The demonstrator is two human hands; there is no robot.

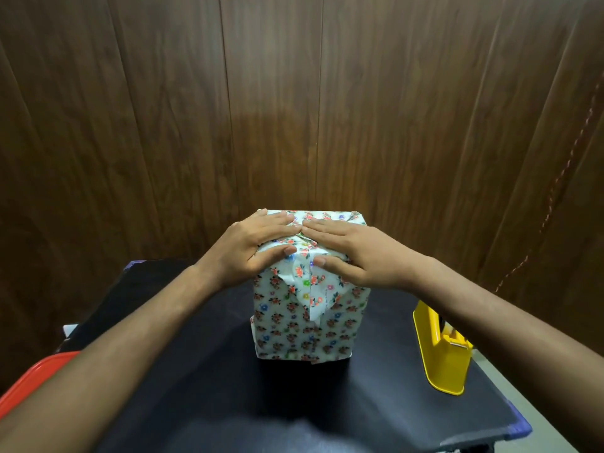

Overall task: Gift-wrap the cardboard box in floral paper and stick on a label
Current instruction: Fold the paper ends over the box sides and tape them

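Dark wood panelling [294, 93] is seen behind a black table [209, 380], on the middle of which the box [304, 322], wrapped in floral paper [281, 335], is stood upright. Its top folds are pressed flat by the left hand [258, 248] and the right hand [353, 253], fingers straight, fingertips nearly meeting. A yellow tape dispenser [439, 351] is placed at the right, apart from the box.

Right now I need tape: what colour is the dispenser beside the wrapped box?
Yellow plastic tape dispenser, head view.
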